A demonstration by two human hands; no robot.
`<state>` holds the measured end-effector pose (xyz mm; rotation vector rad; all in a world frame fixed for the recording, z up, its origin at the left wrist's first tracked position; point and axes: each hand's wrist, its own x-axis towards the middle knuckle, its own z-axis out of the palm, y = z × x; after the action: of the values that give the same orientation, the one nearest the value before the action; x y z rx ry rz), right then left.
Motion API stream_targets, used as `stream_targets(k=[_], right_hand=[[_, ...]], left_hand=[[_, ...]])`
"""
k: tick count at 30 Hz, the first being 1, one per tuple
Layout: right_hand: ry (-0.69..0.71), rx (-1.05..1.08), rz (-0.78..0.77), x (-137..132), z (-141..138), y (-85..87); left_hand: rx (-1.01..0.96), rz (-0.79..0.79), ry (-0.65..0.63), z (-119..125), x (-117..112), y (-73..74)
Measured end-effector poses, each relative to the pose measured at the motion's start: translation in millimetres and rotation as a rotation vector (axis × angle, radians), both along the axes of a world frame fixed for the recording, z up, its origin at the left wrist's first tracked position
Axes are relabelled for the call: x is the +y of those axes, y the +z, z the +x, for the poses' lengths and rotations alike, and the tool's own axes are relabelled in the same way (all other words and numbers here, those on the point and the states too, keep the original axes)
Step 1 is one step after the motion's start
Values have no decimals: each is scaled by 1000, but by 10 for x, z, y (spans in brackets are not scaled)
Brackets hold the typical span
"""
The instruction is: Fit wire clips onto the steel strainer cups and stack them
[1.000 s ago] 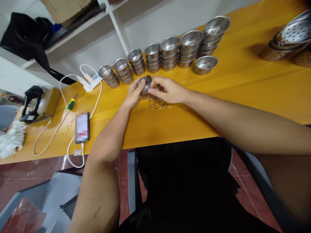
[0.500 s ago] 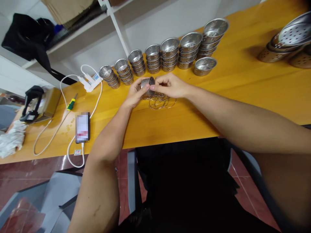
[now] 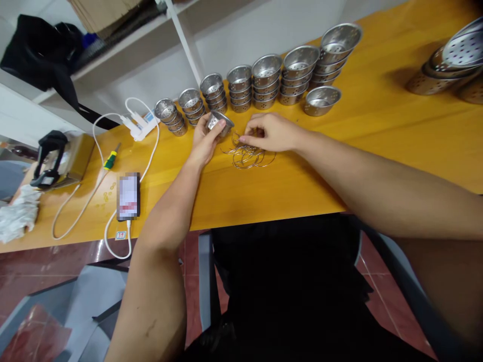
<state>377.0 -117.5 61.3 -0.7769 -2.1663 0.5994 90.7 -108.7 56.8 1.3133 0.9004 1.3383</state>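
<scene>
My left hand [image 3: 204, 143] grips a small perforated steel cup [image 3: 219, 122] a little above the yellow table [image 3: 377, 130], its mouth tilted up. Just right of it my right hand [image 3: 269, 131] rests on a loose pile of thin wire rings [image 3: 247, 156], fingertips pinched on one ring at the pile's left side. Behind both hands runs a row of stacked perforated steel cups [image 3: 264, 83], small at the left and larger toward the right. One single cup [image 3: 321, 99] stands in front of the row at its right end.
A phone [image 3: 128, 196] on a white cable [image 3: 75, 201] lies at the left, with a white charger block [image 3: 138, 124], a screwdriver [image 3: 110, 160] and a black tool [image 3: 49, 161]. Larger perforated bowls [image 3: 449, 65] lie at the far right. White shelving stands behind the table.
My left hand has lifted the cup up and to the left, away from my right hand. My right hand has let go of the cup and dropped onto the wire rings.
</scene>
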Motion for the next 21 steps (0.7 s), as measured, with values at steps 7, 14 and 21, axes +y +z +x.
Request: stream_targets(k=[7, 14, 21], right_hand=[[-115, 92, 73, -27, -64, -131], [-75, 109, 63, -160, -122, -19], [-42, -3, 96, -190, -88, 139]], left_hand=[[49, 8, -50, 55, -83, 68], [47, 15, -173, 93, -112, 28], [92, 34, -191, 71, -84, -12]])
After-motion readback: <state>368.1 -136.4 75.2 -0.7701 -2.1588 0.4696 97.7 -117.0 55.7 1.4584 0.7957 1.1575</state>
